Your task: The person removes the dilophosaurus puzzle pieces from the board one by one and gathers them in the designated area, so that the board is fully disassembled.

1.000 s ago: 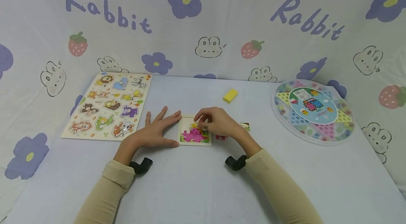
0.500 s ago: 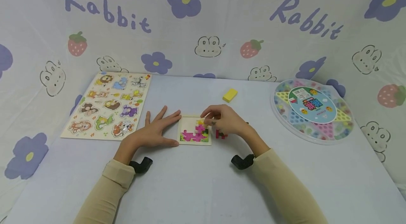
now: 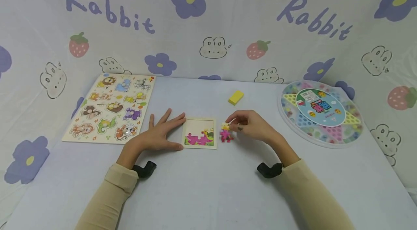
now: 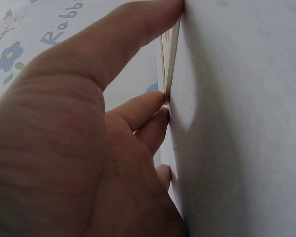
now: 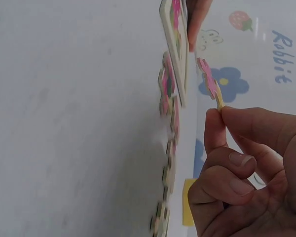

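Note:
My left hand (image 3: 159, 136) lies spread on the table, with thumb and finger tips at the left edge of a small wooden puzzle frame (image 3: 193, 126). Along the bottom of that frame sit pink and green jigsaw pieces (image 3: 198, 140); its upper left is bare board. To the right of the frame, my right hand (image 3: 251, 125) pinches a pink and yellow puzzle piece (image 5: 209, 79) between thumb and index finger, its other fingers curled. In the right wrist view the piece is raised above several loose pieces (image 5: 167, 81) on the table, mostly hidden from the head view.
A large animal puzzle board (image 3: 109, 109) lies at the left. A yellow block (image 3: 236, 97) sits behind the right hand. At the right is a round, clear-edged game board (image 3: 320, 112) with a star pattern. Rabbit-printed cloth (image 3: 215, 13) rises behind the table.
My right hand has moved to the right with the pink and yellow puzzle piece, from over the frame to beside it, uncovering the frame's upper part. The left hand has stayed in place.

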Tool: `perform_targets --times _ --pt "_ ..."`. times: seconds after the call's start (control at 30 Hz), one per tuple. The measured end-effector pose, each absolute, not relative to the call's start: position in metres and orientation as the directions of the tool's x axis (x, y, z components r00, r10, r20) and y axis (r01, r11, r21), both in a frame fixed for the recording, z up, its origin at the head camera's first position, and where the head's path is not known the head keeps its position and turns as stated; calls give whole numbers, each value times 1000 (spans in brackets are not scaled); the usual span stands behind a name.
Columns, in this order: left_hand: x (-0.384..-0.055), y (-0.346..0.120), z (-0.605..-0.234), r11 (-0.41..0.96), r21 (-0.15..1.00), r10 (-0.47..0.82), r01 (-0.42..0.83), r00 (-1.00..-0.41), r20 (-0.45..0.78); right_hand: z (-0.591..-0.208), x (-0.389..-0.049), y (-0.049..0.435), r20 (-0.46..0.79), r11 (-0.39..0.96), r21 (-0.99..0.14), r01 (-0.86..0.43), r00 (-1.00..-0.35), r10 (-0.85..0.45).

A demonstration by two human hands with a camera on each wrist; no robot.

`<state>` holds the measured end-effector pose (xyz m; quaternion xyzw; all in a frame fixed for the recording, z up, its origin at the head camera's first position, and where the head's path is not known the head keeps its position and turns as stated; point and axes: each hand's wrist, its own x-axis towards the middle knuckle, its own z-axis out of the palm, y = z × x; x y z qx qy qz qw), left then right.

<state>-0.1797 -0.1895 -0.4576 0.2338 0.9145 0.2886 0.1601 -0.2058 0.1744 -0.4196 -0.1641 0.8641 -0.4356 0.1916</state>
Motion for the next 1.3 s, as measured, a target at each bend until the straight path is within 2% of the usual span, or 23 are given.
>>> perform_targets --times 0.53,0.93,1.3 --pt "-178 -190 -456 719 609 520 336 -841 -149 -430 -194 215 -230 646 -757 -97 -886 -402" --pt "-178 -189 -456 726 604 514 328 -843 -160 -436 -191 215 -176 703 -687 -184 -897 -406" --pt "-179 -189 -457 724 605 517 331 -842 -157 -433 -190 210 -194 739 -647 -187 -897 -397"
